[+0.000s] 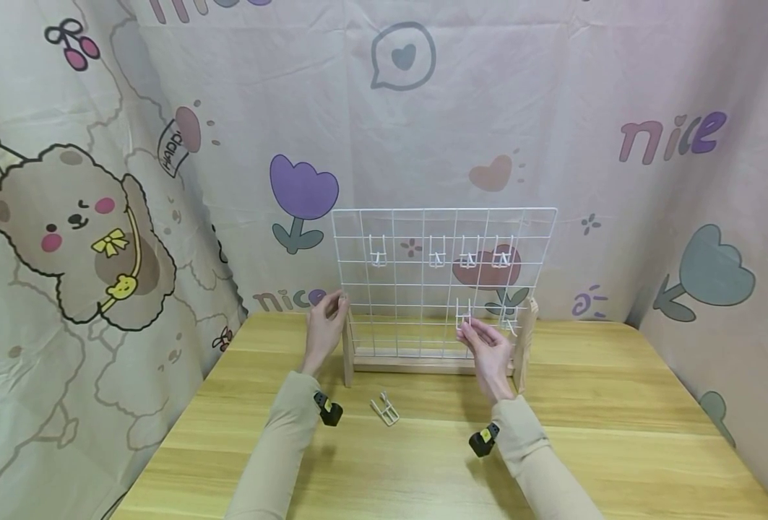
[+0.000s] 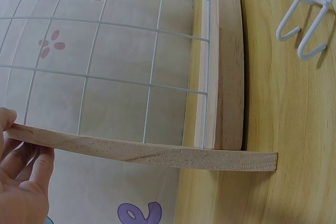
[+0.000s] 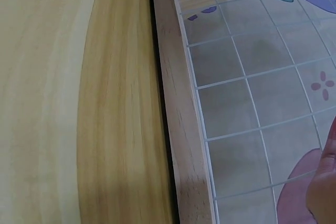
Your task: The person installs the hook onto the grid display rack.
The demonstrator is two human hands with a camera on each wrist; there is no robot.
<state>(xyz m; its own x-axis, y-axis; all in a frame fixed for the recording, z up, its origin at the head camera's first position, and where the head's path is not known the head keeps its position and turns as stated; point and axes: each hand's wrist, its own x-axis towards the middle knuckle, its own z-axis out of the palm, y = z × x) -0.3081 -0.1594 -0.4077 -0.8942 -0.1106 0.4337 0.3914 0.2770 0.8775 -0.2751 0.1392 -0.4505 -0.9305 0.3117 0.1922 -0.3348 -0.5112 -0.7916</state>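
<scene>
A white wire grid panel [image 1: 445, 209] stands upright in a wooden base [image 1: 423, 366] between two wooden side posts. My left hand [image 1: 325, 318] pinches the upper part of the left post [image 1: 347, 354], thumb on one face and fingers on the other in the left wrist view. With its fingertips, my right hand [image 1: 490, 354] holds a white wire hook [image 1: 464, 310] at the lower right of the grid. Only part of that hand shows at the edge of the right wrist view, and the hook is out of sight there.
Several white hooks [image 1: 437, 256] hang in an upper row, and another hook [image 1: 508, 325] is low by the right post [image 1: 523, 347]. One loose hook [image 1: 386, 410] lies on the wooden table [image 1: 423, 462] before the stand. A printed curtain [image 1: 390, 130] hangs behind.
</scene>
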